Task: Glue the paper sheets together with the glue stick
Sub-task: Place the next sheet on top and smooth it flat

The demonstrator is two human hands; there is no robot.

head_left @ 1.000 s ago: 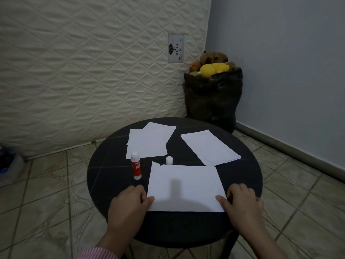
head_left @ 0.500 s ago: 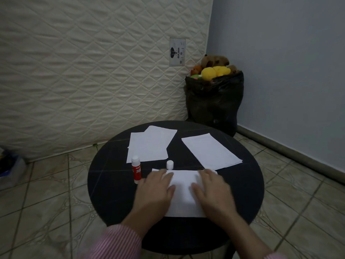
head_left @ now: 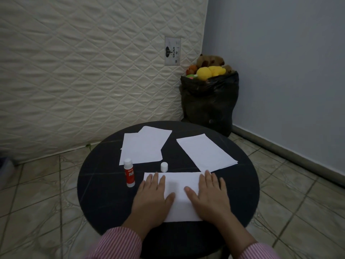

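Both hands lie flat, fingers spread, on the near sheet of paper on the round black worktop — the left hand on its left part, the right hand on its right part, and neither one grips anything. The glue stick stands upright just left of this sheet, and its white cap stands apart at the sheet's far edge. Further back lie 2 more groups of paper — an overlapping pile on the left and other sheets on the right.
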